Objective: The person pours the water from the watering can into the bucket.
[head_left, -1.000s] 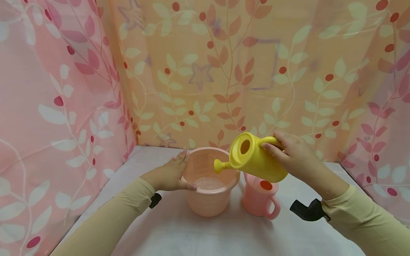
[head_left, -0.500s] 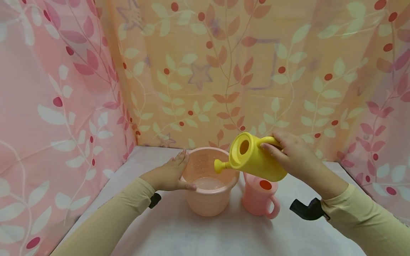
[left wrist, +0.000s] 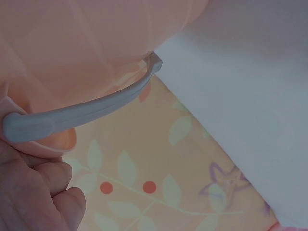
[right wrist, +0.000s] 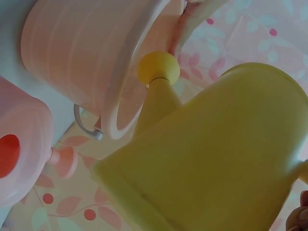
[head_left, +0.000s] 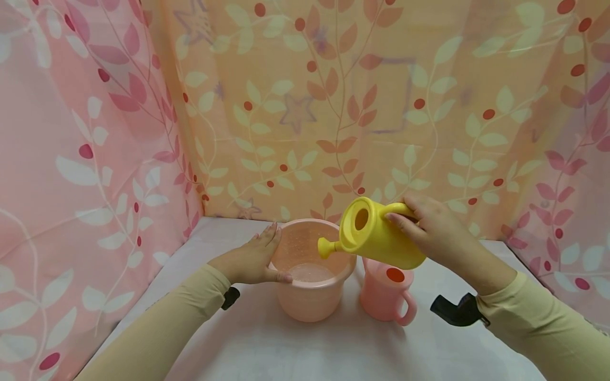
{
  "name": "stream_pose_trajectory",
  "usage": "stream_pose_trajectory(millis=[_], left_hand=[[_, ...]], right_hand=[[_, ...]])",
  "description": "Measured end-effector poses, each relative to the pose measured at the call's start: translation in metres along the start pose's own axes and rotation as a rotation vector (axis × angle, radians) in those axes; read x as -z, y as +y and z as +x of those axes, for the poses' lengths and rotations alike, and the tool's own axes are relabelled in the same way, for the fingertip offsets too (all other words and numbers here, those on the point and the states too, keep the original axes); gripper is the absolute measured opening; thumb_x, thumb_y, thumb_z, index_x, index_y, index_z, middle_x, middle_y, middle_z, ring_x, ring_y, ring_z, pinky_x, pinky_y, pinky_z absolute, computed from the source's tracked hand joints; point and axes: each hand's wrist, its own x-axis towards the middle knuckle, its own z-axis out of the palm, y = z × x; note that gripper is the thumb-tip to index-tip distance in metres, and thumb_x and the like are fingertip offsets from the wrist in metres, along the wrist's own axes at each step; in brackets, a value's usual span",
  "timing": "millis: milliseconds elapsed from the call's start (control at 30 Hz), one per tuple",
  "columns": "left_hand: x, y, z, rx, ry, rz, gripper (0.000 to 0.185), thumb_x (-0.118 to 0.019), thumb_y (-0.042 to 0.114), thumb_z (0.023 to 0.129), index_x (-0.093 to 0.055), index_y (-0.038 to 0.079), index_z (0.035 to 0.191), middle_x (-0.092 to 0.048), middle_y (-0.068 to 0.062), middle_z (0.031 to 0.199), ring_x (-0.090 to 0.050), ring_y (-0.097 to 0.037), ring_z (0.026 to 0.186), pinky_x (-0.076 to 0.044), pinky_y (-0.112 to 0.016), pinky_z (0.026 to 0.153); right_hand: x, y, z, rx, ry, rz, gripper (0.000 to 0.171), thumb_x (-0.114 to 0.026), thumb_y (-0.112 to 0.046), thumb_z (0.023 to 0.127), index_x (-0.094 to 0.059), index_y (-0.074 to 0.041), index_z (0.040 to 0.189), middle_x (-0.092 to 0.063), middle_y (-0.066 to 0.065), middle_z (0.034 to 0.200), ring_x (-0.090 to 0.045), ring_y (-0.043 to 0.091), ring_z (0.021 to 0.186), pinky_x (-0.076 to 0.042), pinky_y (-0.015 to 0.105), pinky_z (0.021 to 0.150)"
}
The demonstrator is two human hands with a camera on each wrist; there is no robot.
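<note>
My right hand [head_left: 431, 227] grips the handle of a yellow watering can [head_left: 381, 238], tilted so its round spout head hangs over a pale peach bucket [head_left: 310, 304]. In the right wrist view the yellow spout head [right wrist: 159, 67] is at the bucket's mouth; no stream shows clearly. Droplets dot the bucket's inner wall. My left hand [head_left: 254, 259] rests on the bucket's left rim, fingers straight toward the back and thumb along the front. The left wrist view shows the bucket's grey handle [left wrist: 96, 108] hanging beside that hand.
A pink watering can [head_left: 383, 299] with a red opening stands upright just right of the bucket, below the yellow can. Everything stands on a white tabletop [head_left: 267, 354]. Leaf-patterned cloth [head_left: 295, 121] closes off the back and both sides.
The yellow watering can has shifted very slightly left, together with my right hand. My left hand, the bucket and the pink can stay put.
</note>
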Motion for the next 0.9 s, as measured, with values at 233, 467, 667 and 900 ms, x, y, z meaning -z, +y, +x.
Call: stream_pose_trajectory(millis=[233,467,667,900], left_hand=[[0.0006,0.0006,-0.0004,0.003,-0.004,0.002,0.121,-0.044,0.081,0.067,-0.006,-0.004,0.144,0.002,-0.021,0.151,0.003,-0.027,0.139,-0.011,-0.045,0.111],[0.0003,0.0006,0.0000,0.004,-0.005,0.002,0.121,-0.045,0.081,0.068,-0.006,-0.004,0.145,0.003,-0.021,0.151,0.003,-0.027,0.139,-0.011,-0.045,0.111],[-0.0003,0.0000,0.0003,0.006,-0.009,-0.002,0.121,-0.044,0.081,0.068,-0.005,-0.004,0.145,0.003,-0.021,0.151,0.003,-0.027,0.139,-0.011,-0.045,0.111],[-0.0004,0.0000,0.0001,0.011,-0.007,-0.008,0.122,-0.043,0.082,0.067,-0.003,-0.002,0.145,0.004,-0.019,0.151,0.004,-0.025,0.139,-0.010,-0.045,0.111]], right_hand=[[0.0013,0.0000,0.0006,0.025,0.019,-0.007,0.019,-0.062,-0.023,0.088,-0.051,-0.012,0.077,-0.048,-0.002,0.069,-0.044,0.014,0.066,-0.042,0.027,0.055],[0.0023,-0.0001,0.0004,0.041,0.027,-0.016,0.020,-0.063,-0.022,0.087,-0.050,-0.012,0.076,-0.046,-0.003,0.068,-0.043,0.014,0.066,-0.040,0.027,0.056],[0.0023,0.0004,0.0008,0.052,0.023,-0.025,0.018,-0.064,-0.021,0.086,-0.051,-0.012,0.077,-0.047,-0.003,0.069,-0.043,0.014,0.067,-0.041,0.027,0.056],[0.0017,0.0004,0.0015,0.056,-0.001,-0.022,0.019,-0.064,-0.022,0.086,-0.051,-0.011,0.078,-0.047,-0.002,0.071,-0.043,0.014,0.068,-0.042,0.027,0.057]])
